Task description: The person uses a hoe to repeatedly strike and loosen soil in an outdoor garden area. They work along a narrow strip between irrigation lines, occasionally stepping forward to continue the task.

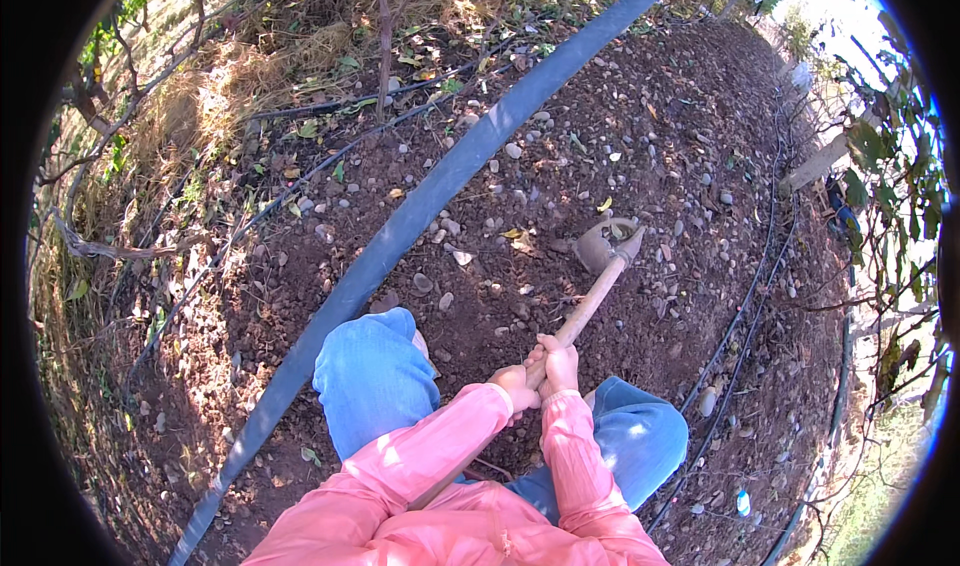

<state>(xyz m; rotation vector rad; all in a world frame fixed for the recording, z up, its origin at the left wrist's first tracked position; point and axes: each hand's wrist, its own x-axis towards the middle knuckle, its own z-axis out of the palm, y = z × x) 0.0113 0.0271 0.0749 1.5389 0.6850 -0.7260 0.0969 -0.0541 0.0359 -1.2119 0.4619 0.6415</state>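
Both my hands grip the wooden handle point(592, 303) of a hoe, close together in front of my body. My left hand point(514, 387) is lower on the shaft, and my right hand point(558, 366) sits just above it. Out ahead and to the right, the hoe's curved metal blade point(592, 251) rests at the stony brown soil point(517, 281). Part of the blade's edge may be in the earth; I cannot tell. The lower end of the shaft passes under my left sleeve. My bent knees in blue jeans point(375, 378) flank the handle.
A thick blue-grey pipe point(420, 206) crosses diagonally on my left. Black irrigation lines point(750, 303) run along the right, with another hose point(300, 187) at left. Vine stems point(385, 33) and dry grass border the far left. A wooden post point(814, 165) leans at right.
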